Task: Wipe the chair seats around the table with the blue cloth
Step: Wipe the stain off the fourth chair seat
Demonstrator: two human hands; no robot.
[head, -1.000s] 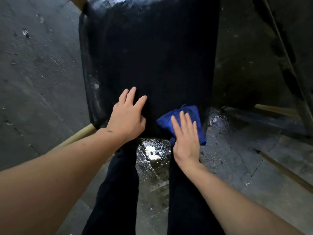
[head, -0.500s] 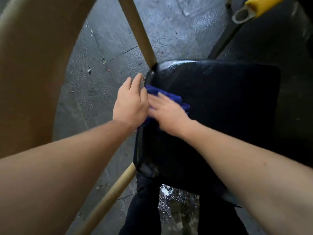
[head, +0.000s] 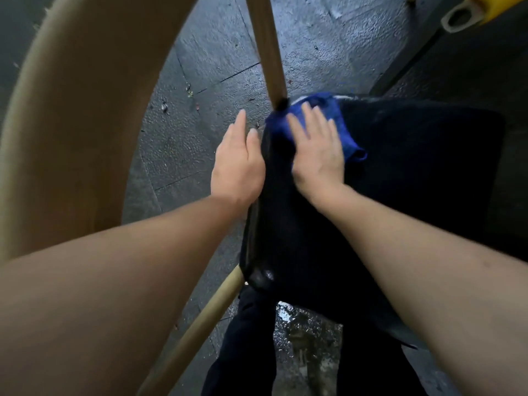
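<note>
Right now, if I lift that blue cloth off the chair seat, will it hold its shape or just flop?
It will probably flop: the blue cloth lies bunched and rumpled under the flat right hand, with a loose fold poking out. It looks light and should drag easily over the smooth black chair seat. It may snag near the wooden post that it touches.

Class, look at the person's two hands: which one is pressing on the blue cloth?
The right hand, flat on the blue cloth at the chair seat's corner. The left hand only touches the seat's edge.

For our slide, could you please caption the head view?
Right hand presses blue cloth onto black chair seat; left hand steadies its edge.
</note>
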